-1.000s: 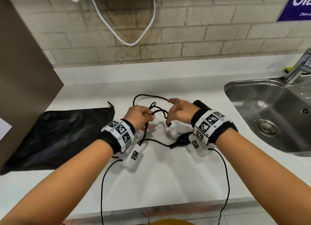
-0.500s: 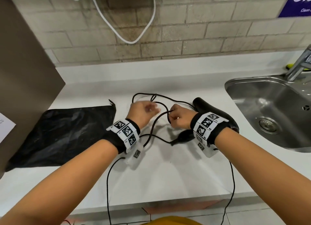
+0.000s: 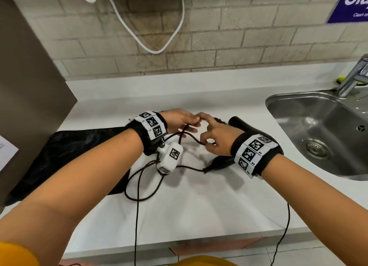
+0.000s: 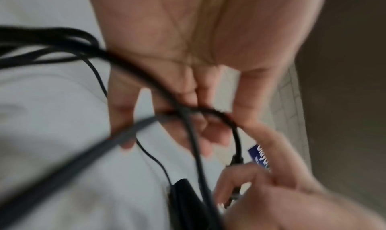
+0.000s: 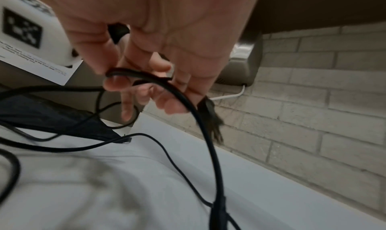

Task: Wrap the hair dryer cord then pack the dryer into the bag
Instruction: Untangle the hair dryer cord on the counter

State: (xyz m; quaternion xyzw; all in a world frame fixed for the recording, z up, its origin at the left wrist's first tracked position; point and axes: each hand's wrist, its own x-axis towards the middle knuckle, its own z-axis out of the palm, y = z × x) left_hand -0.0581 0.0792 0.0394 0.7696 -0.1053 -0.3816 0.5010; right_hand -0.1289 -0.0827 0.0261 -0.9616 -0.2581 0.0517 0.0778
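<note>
The black hair dryer (image 3: 238, 122) lies on the white counter, mostly hidden under my right wrist. Its black cord (image 3: 136, 216) runs off the handle end, loops on the counter and drops over the front edge. My left hand (image 3: 191, 122) holds several gathered strands of cord (image 4: 183, 111) in its curled fingers. My right hand (image 3: 207, 140) pinches a bend of the cord (image 5: 125, 74), its index finger stretched out to touch the left fingertips. The black bag (image 3: 79, 146) lies flat at the left, partly under my left forearm.
A steel sink (image 3: 278, 106) with a faucet (image 3: 354, 74) fills the right side. A brown panel (image 3: 29, 86) stands at the left edge. The brick wall behind carries a dispenser with a white cable (image 3: 151, 48). Another thin black wire (image 3: 286, 226) hangs over the counter's front.
My left hand has moved away from me and to the right, meeting my right hand's index finger. The cord between the hands is drawn shorter, and a slack loop now lies beside the bag.
</note>
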